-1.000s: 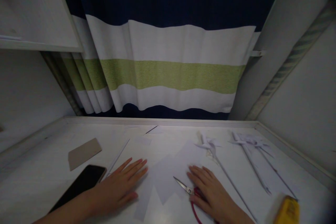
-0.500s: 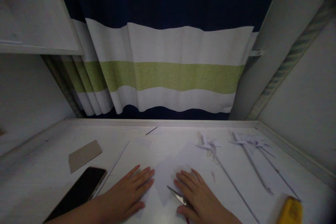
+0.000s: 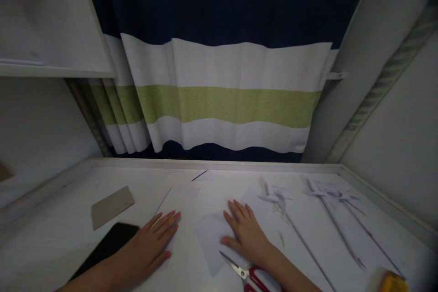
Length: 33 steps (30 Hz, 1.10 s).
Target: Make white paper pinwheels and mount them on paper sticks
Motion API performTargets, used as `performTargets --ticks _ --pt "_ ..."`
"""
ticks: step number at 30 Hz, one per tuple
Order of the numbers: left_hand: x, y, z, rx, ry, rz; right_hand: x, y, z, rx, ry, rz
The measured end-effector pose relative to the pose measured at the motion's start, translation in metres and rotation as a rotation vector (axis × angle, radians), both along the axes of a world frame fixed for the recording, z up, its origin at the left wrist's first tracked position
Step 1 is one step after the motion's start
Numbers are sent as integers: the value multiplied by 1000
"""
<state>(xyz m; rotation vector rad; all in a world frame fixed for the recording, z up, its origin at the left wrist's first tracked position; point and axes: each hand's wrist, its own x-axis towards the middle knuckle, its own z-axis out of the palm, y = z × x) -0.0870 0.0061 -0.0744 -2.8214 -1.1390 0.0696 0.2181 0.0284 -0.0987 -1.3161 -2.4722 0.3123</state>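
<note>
My left hand (image 3: 155, 242) lies flat with fingers stretched, between a dark phone (image 3: 106, 247) and a white sheet of paper (image 3: 209, 246). My forearm covers part of the phone. A thin white stick (image 3: 163, 201) runs out from beyond those fingertips. My right hand (image 3: 244, 232) rests spread at the sheet's right side, fingertips near a second white paper (image 3: 257, 201). Scissors with red handles (image 3: 242, 273) lie below that hand, blades over the sheet's lower right; my right wrist hides part of the handles. Neither hand grips anything.
To the right are a white paper pinwheel (image 3: 276, 195) on a stick and more pinwheels (image 3: 337, 190) on sticks. A yellow object (image 3: 393, 283) is cut off at the bottom. Brown card (image 3: 112, 207) lies left, a thin black stick (image 3: 199, 175) at the back. A striped curtain (image 3: 226, 105) hangs behind.
My left hand has slid left, away from the paper. My right hand has moved forward off the scissors, baring their red handles. The view has shifted slightly.
</note>
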Motion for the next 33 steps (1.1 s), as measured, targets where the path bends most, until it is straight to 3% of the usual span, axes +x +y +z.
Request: performTargets --ticks 8,16,20,23,28,33 --pt "25 -1 -3 133 -250 148 -8 -9 0 2 263 -44" --pt "46 -4 29 -241 -445 166 -22 -35 15 -2 585 8" --pt "56 -8 40 -262 -582 193 -25 -44 34 157 782 87" --pt "61 -12 53 -289 -665 227 -28 -45 50 180 797 105" --pt "61 -18 75 -291 -744 264 -35 -39 72 -42 812 -62" --pt "56 -16 78 -225 -831 172 -30 -33 86 -111 823 -44"
